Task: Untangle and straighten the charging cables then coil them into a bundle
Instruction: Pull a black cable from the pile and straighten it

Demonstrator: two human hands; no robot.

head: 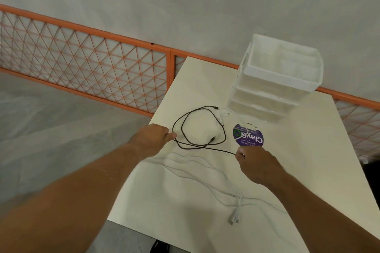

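Note:
A black charging cable (186, 120) lies in loose overlapping loops on the cream table (308, 160), one plug resting inside the loops. My left hand (153, 138) pinches the cable at the loops' left side. My right hand (257, 163) grips the same cable's straight run at the right, near a purple sticker. White cables (209, 183) trail in wavy lines across the near part of the table, their plugs (234, 216) lying together at the front. Another short white cable (224, 115) sits by the black loops' far side.
A white stack of plastic drawers (275, 80) stands at the table's far right. A round purple sticker (247, 135) lies flat in front of it. An orange lattice fence (86, 63) runs behind the table. The table's left edge is close to my left hand.

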